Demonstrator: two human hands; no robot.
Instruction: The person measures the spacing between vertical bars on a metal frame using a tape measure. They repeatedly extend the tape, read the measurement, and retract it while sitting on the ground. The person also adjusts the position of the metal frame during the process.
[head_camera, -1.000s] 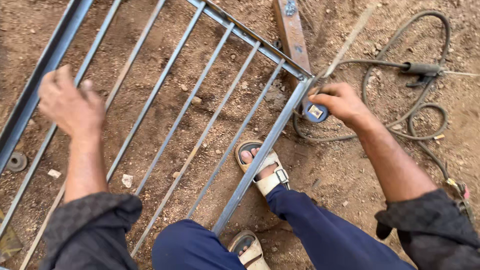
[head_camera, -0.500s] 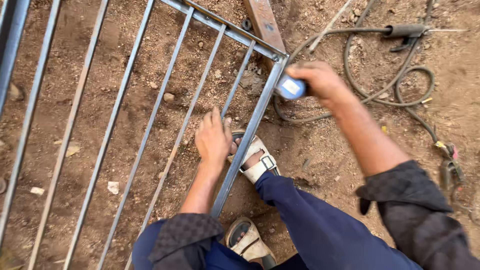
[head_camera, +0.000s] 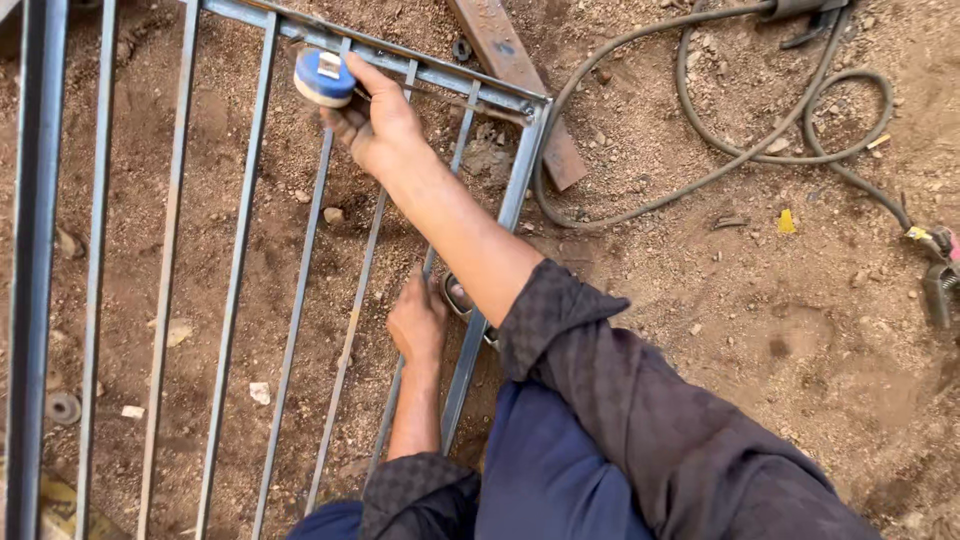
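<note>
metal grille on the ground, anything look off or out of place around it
Little stands out. The metal grille lies flat on bare dirt, bars straight. A rusty flat bar lies skewed across its top corner, and a dark cable loops loosely beside it, a possible trip hazard.

We see a barred metal frame (head_camera: 245, 250) lying flat on the dirt ground (head_camera: 760, 330), filling the left and middle of the view, with its far rail running across the top. Our right hand (head_camera: 385, 125) reaches over the bars and holds a tape measure (head_camera: 324, 78) just before that far rail, while our left hand (head_camera: 418, 325) rests nearer us on a bar beside the frame's right rail. To the right of the frame a cable (head_camera: 740, 150) loops over the ground, and a flat steel bar (head_camera: 515, 80) lies slanted past the frame's far right corner.
</note>
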